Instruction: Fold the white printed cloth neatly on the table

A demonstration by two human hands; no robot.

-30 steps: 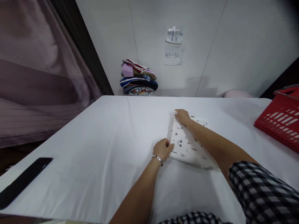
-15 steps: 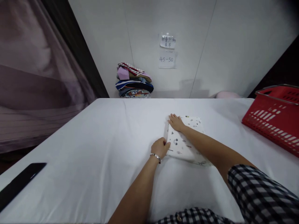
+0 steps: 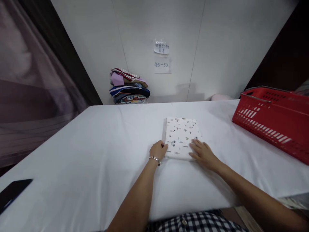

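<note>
A white cloth (image 3: 181,137) with small printed figures lies folded into a neat rectangle on the white-covered table. At its near left edge, my left hand (image 3: 158,150) pinches the fold between thumb and curled fingers; a silver bracelet circles that wrist. My right hand (image 3: 204,154) rests on the cloth's near right corner with its fingers spread. The underside of the cloth is hidden.
A red plastic basket (image 3: 272,119) with a metal handle stands at the right. Folded fabrics (image 3: 129,87) are stacked against the wall beyond the far edge. A dark phone-like slab (image 3: 14,193) lies at the left. Two paper notes (image 3: 162,65) hang on the wall.
My right hand has moved from the cloth's far left corner to its near right corner. My left hand stays at the left edge. The whole view has shifted somewhat to the right.
</note>
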